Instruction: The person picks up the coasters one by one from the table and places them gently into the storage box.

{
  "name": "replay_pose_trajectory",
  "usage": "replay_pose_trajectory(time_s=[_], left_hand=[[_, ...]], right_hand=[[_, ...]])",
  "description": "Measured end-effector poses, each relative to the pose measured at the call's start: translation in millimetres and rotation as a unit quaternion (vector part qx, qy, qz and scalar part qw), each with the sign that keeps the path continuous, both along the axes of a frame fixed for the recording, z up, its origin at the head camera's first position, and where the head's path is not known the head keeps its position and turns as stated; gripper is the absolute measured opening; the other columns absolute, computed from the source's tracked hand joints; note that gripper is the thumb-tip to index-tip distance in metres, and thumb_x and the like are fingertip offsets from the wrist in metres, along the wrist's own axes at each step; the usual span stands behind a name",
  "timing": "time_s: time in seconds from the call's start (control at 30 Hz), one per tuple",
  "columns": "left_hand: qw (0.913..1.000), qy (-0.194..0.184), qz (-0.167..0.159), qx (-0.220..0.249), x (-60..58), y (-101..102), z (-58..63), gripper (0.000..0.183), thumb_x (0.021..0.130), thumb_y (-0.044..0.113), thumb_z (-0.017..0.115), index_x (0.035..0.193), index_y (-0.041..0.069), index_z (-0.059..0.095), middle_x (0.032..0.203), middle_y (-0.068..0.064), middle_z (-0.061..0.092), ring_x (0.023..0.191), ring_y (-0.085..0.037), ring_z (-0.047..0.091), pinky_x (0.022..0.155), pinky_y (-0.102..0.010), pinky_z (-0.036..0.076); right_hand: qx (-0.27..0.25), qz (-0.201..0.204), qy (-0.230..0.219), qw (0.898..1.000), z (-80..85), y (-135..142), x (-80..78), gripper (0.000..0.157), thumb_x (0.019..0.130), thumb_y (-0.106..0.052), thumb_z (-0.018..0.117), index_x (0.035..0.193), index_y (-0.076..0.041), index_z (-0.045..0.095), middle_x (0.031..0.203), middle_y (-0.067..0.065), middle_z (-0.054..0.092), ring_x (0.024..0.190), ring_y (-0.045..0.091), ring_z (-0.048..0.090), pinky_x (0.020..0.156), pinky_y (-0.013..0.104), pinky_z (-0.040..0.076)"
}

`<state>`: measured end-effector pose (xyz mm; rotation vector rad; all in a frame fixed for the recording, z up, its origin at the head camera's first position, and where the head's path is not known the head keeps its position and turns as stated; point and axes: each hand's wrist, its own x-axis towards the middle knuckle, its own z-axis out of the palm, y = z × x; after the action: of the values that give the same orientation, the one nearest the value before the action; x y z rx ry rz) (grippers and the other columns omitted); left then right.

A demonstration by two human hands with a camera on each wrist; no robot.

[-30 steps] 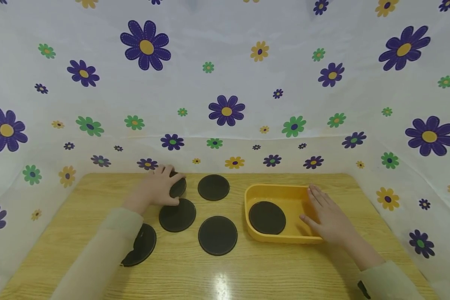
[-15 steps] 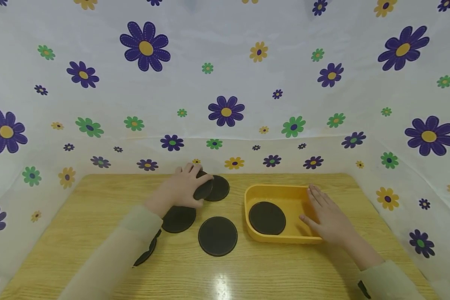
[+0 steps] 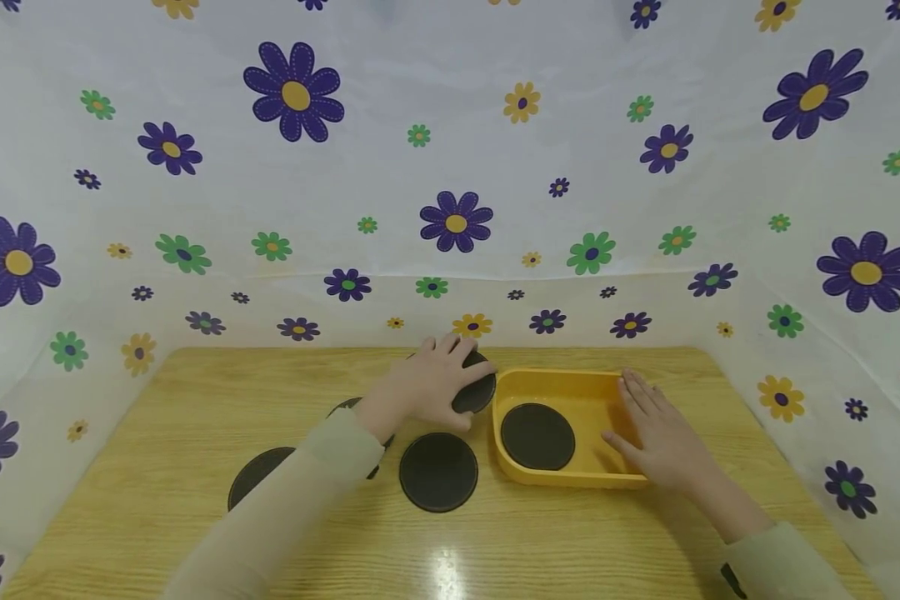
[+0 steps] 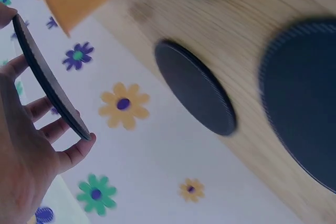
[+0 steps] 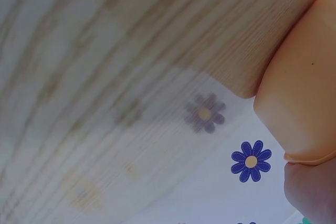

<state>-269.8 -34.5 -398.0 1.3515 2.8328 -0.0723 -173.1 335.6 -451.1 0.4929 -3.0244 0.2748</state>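
My left hand [image 3: 423,387] holds a black round coaster [image 3: 476,390] by its edges, tilted, beside the left end of a yellow tray [image 3: 570,480]. In the left wrist view the fingers and thumb span the held coaster [image 4: 52,85] across its rim, off the table. My right hand [image 3: 663,437] rests on the tray's right side, fingers straight along the rim and thumb over the inside. Another black coaster [image 3: 537,436] lies flat in the tray's left half. In the right wrist view only a bit of the hand [image 5: 310,190] shows against the tray's wall [image 5: 307,72].
On the wooden table [image 3: 540,542] lies a coaster [image 3: 438,472] left of the tray. Two others, one at the left [image 3: 258,473] and one behind the sleeve [image 3: 345,405], are partly covered by my left arm. A flowered cloth [image 3: 375,167] hangs around the table.
My left hand has carried its coaster rightward from the far left of the table, past the other coasters, to the tray's left end. My right hand and the tray have stayed put.
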Motion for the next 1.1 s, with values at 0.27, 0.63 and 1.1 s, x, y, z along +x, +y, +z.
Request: replay_pose_trajectory(time_s=[0.27, 0.63, 1.1], left_hand=[[0.9989, 0.029, -0.036, 0.003, 6.2, 42.0, -0.8, 0.077, 0.091, 0.056, 0.065, 0.162, 0.034, 0.043, 0.161, -0.011, 0.042, 0.144, -0.033, 0.043, 0.116, -0.059, 0.042], [0.997, 0.038, -0.06, -0.03, 15.6, 89.8, -15.9, 0.077, 0.092, 0.064, 0.062, 0.162, 0.041, 0.039, 0.162, -0.008, 0.041, 0.146, -0.03, 0.045, 0.117, -0.052, 0.045], [0.9941, 0.031, -0.073, -0.074, 23.2, 113.8, -36.8, 0.077, 0.095, 0.069, 0.06, 0.164, 0.041, 0.037, 0.16, -0.004, 0.043, 0.144, -0.028, 0.045, 0.116, -0.048, 0.044]], right_hand=[[0.0, 0.002, -0.001, 1.0, 2.5, 0.6, 1.6, 0.09, 0.107, -0.051, 0.054, 0.163, 0.013, 0.023, 0.173, 0.032, 0.018, 0.161, 0.048, 0.019, 0.124, 0.019, -0.018], [-0.005, -0.007, -0.015, 1.0, 5.1, -1.3, 1.7, 0.091, 0.107, -0.052, 0.053, 0.164, 0.011, 0.021, 0.174, 0.031, 0.017, 0.162, 0.048, 0.018, 0.133, 0.033, -0.008], [-0.008, -0.004, -0.016, 1.0, 2.8, 1.6, 0.3, 0.09, 0.108, -0.05, 0.053, 0.165, 0.01, 0.019, 0.175, 0.029, 0.014, 0.163, 0.047, 0.016, 0.133, 0.034, -0.008]])
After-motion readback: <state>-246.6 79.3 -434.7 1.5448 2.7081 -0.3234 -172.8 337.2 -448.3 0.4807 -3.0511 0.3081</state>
